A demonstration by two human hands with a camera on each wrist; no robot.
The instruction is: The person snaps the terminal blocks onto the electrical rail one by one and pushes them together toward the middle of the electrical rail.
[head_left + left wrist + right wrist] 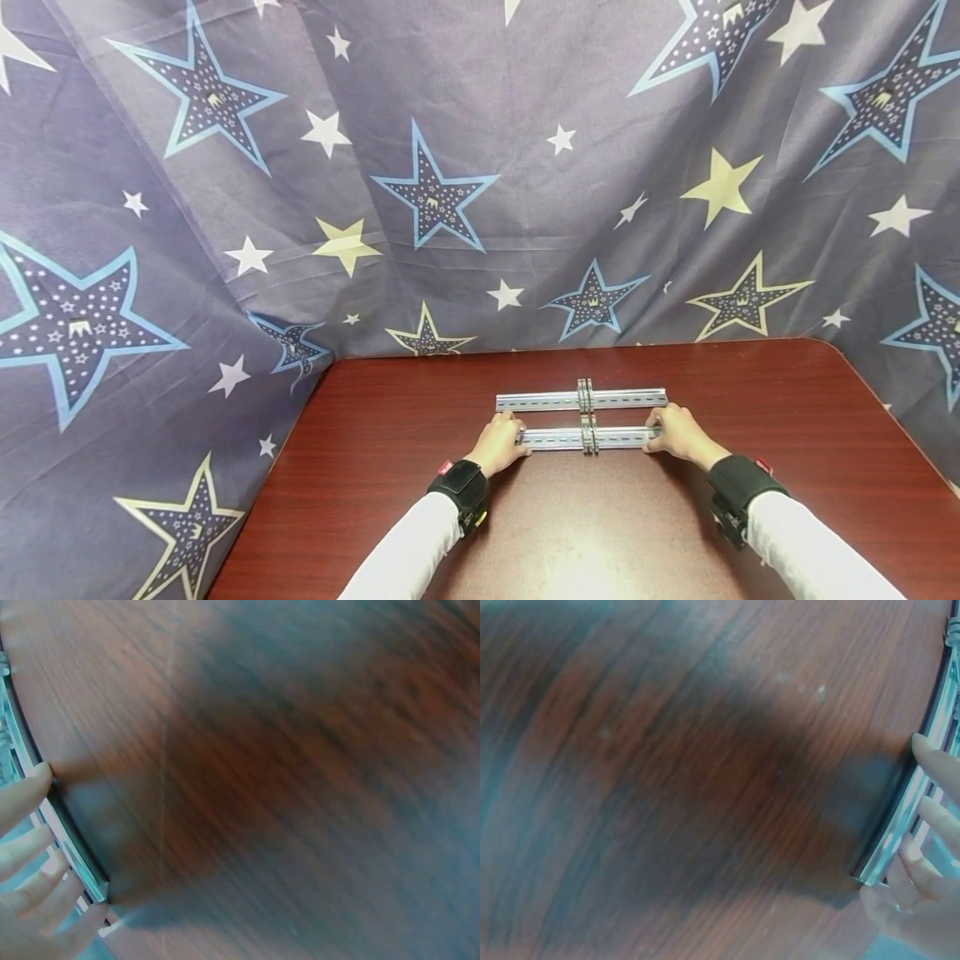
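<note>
Two slotted metal DIN rails lie parallel on the table. The nearer DIN rail (555, 440) is held at both ends. My left hand (498, 444) grips its left end, thumb on the near edge and fingers over the far side. At the other end, my right hand (678, 435) pinches the rail in the same way. Small grey-green blocks (589, 435) sit across this rail's middle. Just behind, the farther DIN rail (540, 402) carries similar blocks (585, 396). Each wrist view shows one end of the near rail (82, 859) (889, 844) between thumb and fingers.
The reddish-brown wooden table (390, 425) has a bright glare patch near its front. A grey star-patterned cloth (525, 208) hangs right behind the table and along its sides. Both wrists wear black straps (459, 492).
</note>
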